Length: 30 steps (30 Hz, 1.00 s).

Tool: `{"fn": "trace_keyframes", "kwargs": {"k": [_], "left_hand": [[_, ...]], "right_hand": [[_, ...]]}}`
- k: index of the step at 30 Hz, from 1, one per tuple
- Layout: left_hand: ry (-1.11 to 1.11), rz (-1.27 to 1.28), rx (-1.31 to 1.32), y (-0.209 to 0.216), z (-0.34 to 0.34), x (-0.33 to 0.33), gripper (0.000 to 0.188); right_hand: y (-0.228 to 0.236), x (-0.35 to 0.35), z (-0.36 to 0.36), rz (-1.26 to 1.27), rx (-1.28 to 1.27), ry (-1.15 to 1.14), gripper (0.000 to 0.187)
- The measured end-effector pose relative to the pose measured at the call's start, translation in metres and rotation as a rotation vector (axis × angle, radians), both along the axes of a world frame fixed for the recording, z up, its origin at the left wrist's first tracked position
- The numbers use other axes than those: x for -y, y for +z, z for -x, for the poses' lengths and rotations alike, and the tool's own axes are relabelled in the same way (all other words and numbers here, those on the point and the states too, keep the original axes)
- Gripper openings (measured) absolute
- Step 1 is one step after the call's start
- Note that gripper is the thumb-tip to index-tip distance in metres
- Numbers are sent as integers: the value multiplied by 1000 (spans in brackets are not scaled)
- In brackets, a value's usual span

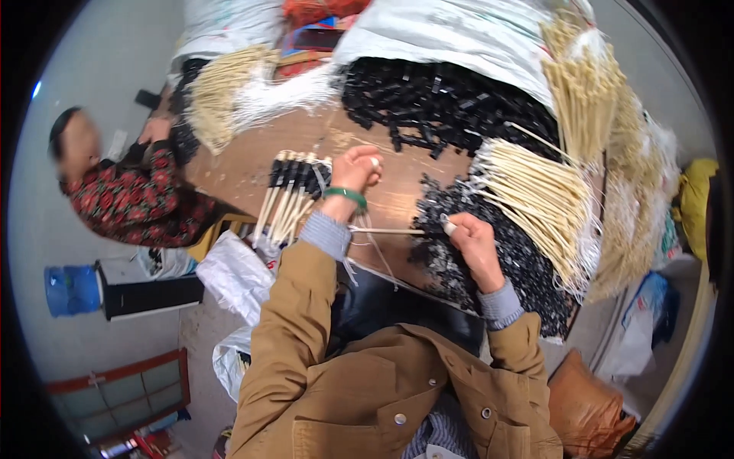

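Note:
My right hand (pixel 478 249), with white wraps on its fingertips, pinches the black end of a thin pale stick (pixel 386 230) that lies level over the table edge. White cord hangs by the stick's left end. My left hand (pixel 355 168), a green bangle at its wrist, is raised above the table with curled fingers; what they hold, if anything, is hidden. Left of it lies a row of pale sticks with black ends (pixel 287 180). Small shiny black parts (pixel 527 275) are heaped beneath and beside my right hand. Beyond them lies a pile of corded pale sticks (pixel 531 206).
Black tubular pieces (pixel 451 96) spill from a white sack (pixel 451 30) at the back of the brown table (pixel 394 195). Stick bundles (pixel 222 92) stand at far left and far right (pixel 585 84). Another person (pixel 126 187) works at the left edge. White bags (pixel 237 275) hang below.

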<state>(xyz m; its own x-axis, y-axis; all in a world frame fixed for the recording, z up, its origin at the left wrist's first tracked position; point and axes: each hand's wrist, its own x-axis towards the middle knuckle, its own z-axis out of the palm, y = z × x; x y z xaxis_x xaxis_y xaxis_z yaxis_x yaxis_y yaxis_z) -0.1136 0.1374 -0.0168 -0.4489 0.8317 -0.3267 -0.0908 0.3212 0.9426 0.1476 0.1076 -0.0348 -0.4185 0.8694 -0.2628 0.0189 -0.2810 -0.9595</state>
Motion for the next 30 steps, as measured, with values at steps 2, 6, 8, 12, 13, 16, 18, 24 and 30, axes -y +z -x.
{"fn": "trace_keyframes", "kwargs": {"k": [2, 6, 8, 12, 13, 16, 18, 24, 30], "left_hand": [[265, -41, 317, -6, 51, -4, 28], [403, -125, 410, -18, 86, -5, 23], [431, -142, 460, -23, 88, -4, 22], [-49, -173, 461, -15, 62, -6, 21], [-209, -112, 377, -8, 34, -2, 20], [-506, -11, 134, 2, -43, 21, 19], [-570, -68, 72, -12, -74, 33, 18], [-518, -259, -181, -41, -105, 42, 17], [-467, -168, -215, -40, -105, 43, 22]], "right_hand": [[0, 5, -1, -8, 27, -27, 7], [3, 11, -18, 40, 61, -40, 6], [3, 13, -25, 52, 73, -67, 6], [1, 3, -13, -21, 31, -69, 6], [0, 0, -13, -69, 52, -60, 7], [0, -4, -6, -124, 77, -52, 7], [-3, -2, -10, -132, 77, -41, 6], [-12, -2, -15, -387, 325, -39, 6], [-11, 0, -18, -505, 399, -14, 6]]}}
